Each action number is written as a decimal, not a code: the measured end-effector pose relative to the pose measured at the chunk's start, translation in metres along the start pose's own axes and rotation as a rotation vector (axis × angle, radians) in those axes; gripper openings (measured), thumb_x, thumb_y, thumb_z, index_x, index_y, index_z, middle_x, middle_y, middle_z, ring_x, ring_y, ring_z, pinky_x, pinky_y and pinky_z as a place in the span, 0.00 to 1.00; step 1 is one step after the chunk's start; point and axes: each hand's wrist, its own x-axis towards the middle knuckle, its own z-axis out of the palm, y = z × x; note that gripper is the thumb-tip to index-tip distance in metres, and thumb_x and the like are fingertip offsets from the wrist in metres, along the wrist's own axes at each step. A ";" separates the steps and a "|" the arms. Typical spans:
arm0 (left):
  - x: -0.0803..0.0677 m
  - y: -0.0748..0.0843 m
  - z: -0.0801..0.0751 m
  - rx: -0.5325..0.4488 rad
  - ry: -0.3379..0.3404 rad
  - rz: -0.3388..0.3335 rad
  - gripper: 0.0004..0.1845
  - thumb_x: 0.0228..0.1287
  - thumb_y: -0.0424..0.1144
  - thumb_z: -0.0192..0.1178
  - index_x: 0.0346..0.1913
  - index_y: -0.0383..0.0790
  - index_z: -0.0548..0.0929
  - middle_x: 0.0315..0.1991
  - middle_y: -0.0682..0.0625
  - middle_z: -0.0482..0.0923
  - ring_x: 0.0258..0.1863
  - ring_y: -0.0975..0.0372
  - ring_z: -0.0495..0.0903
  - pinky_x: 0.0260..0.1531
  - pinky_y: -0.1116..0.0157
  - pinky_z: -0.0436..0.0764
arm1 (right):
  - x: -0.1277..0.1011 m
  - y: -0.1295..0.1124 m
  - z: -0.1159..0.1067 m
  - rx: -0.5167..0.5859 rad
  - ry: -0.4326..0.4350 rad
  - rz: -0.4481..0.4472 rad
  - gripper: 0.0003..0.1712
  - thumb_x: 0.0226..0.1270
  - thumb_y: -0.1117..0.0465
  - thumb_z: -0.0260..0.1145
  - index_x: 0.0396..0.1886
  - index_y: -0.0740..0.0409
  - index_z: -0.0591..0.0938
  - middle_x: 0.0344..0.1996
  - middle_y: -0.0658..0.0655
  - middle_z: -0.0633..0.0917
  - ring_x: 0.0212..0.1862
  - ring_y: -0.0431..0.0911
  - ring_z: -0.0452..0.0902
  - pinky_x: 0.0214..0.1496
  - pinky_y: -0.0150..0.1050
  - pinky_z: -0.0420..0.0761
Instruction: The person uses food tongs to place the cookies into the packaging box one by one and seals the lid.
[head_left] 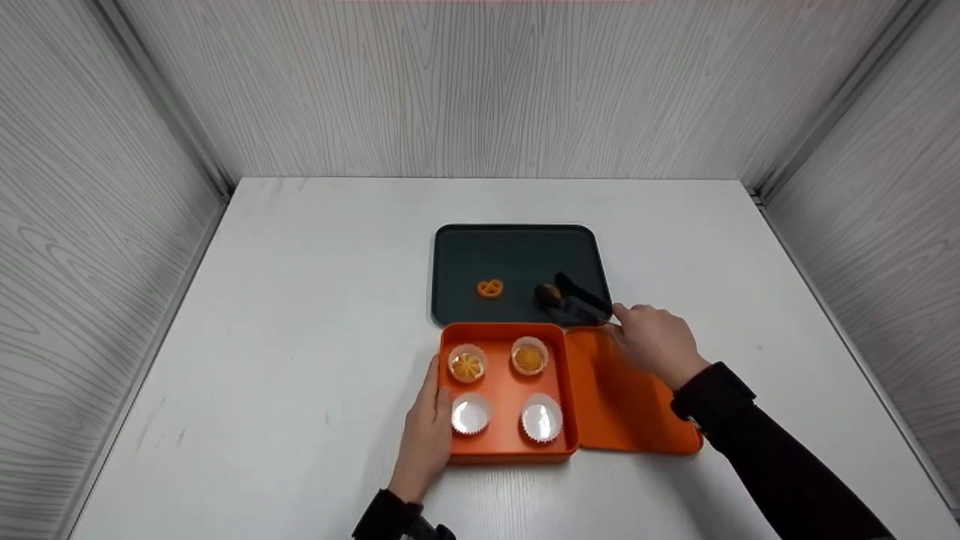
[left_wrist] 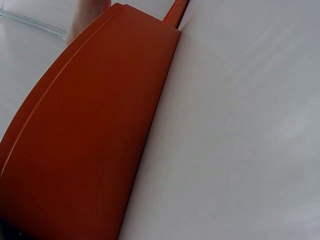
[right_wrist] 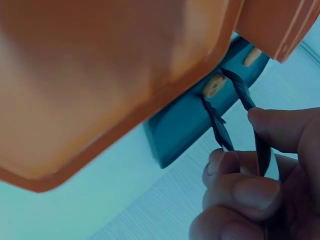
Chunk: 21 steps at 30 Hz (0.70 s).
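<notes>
Tongs (head_left: 584,293), held in the nearer right hand (head_left: 658,343), point to ten o'clock, tips straddling the brown snack (head_left: 552,291); left hand (head_left: 424,439) grips orange box (head_left: 504,390) at nine!

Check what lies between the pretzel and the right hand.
In the head view, the black tongs, held by the right hand, lie between it and the pretzel, with a brown piece between their tips.
</notes>
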 end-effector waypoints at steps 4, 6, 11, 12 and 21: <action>0.001 -0.001 0.000 -0.006 -0.001 0.007 0.31 0.84 0.43 0.42 0.83 0.41 0.51 0.82 0.47 0.52 0.80 0.55 0.53 0.78 0.50 0.54 | 0.004 -0.006 -0.008 0.000 -0.006 -0.005 0.12 0.75 0.56 0.65 0.40 0.62 0.83 0.23 0.59 0.80 0.25 0.51 0.74 0.28 0.45 0.78; 0.001 -0.001 0.000 -0.005 -0.002 0.003 0.31 0.84 0.43 0.42 0.83 0.41 0.51 0.82 0.47 0.52 0.80 0.55 0.53 0.78 0.49 0.54 | 0.005 -0.007 -0.011 0.000 -0.010 -0.003 0.12 0.74 0.57 0.65 0.39 0.62 0.84 0.25 0.60 0.82 0.26 0.51 0.75 0.29 0.46 0.79; 0.001 -0.001 0.000 -0.007 0.000 0.000 0.31 0.84 0.43 0.42 0.83 0.42 0.51 0.82 0.48 0.52 0.80 0.55 0.53 0.78 0.49 0.54 | 0.007 -0.009 -0.014 -0.004 -0.007 -0.020 0.11 0.74 0.58 0.65 0.38 0.63 0.85 0.27 0.61 0.84 0.28 0.52 0.77 0.31 0.49 0.82; 0.001 -0.001 0.000 -0.008 0.001 0.002 0.31 0.84 0.43 0.42 0.83 0.42 0.51 0.82 0.48 0.52 0.80 0.55 0.53 0.78 0.49 0.54 | 0.007 -0.008 -0.014 -0.004 -0.002 -0.025 0.11 0.74 0.59 0.66 0.38 0.63 0.85 0.27 0.61 0.84 0.27 0.52 0.77 0.30 0.49 0.82; 0.002 -0.001 0.000 -0.023 -0.007 -0.001 0.31 0.85 0.43 0.41 0.83 0.42 0.50 0.82 0.47 0.52 0.80 0.55 0.52 0.78 0.49 0.53 | 0.004 0.001 -0.005 0.004 0.081 -0.079 0.07 0.73 0.60 0.67 0.36 0.59 0.85 0.24 0.58 0.84 0.26 0.51 0.77 0.30 0.48 0.82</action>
